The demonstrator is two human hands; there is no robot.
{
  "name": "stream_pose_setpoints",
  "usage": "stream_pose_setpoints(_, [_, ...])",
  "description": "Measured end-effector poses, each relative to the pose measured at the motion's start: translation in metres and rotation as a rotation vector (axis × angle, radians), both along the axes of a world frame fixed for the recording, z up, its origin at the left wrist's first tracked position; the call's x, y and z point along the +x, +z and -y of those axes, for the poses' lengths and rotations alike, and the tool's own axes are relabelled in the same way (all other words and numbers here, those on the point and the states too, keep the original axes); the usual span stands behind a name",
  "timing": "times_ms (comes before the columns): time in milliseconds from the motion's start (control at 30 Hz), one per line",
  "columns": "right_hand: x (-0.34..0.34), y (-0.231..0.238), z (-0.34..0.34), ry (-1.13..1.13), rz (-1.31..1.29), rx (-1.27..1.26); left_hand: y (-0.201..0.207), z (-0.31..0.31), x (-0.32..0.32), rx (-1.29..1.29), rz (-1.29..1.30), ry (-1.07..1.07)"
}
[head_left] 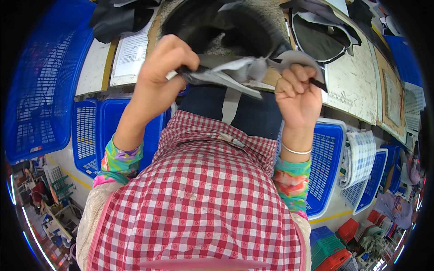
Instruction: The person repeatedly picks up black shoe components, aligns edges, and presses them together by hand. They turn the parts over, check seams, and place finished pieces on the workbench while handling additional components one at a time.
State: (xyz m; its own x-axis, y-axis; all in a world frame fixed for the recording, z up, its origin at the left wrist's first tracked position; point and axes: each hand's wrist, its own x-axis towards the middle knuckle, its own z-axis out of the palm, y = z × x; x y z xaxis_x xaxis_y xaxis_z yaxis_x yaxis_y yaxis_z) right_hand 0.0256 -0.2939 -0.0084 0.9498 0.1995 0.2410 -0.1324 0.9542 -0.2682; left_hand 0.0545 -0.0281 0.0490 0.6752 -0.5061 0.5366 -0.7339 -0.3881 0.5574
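Observation:
Above the near edge of the work table, my left hand (163, 67) is closed, pinching the dark end of a limp black-and-grey material piece (230, 77). The piece trails rightward in blurred folds, with pale strips hanging down. My right hand (297, 92) has its fingers curled around the pale grey, black-edged part on the right. Motion blur hides whether both ends belong to one piece. Just beyond my hands, a large black pile (217, 27) of similar material lies blurred on the table. A black piece with a pale grey border (318, 38) rests right of it.
Blue plastic baskets (40, 81) stand at the left, and another blue basket (322, 167) is below the table at right. A checked cloth (361, 156) drapes over a basket there. A printed sheet (131, 54) lies on the table's left part. Dark scraps (117, 20) sit behind it.

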Motion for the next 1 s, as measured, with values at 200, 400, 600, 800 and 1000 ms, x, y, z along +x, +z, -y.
stream_pose_setpoints(200, [-0.006,0.021,0.002,-0.27,0.49,-0.866,-0.007,0.003,0.003,0.067,0.096,-0.042])
stream_pose_setpoints(400, [-0.004,0.026,-0.023,-0.751,0.917,-1.933,-0.016,0.003,-0.006,-0.06,0.084,-0.134])
stream_pose_setpoints(600, [-0.002,0.006,-0.023,-1.352,0.868,-2.115,-0.029,-0.003,-0.008,0.025,0.166,-0.113])
stream_pose_setpoints(800, [0.011,0.0,-0.022,-1.374,1.055,-1.959,-0.043,-0.001,0.0,0.008,0.303,0.047])
stream_pose_setpoints(1000, [0.004,0.006,-0.014,-1.331,1.172,-1.875,-0.047,-0.007,-0.005,-0.072,0.331,-0.058])
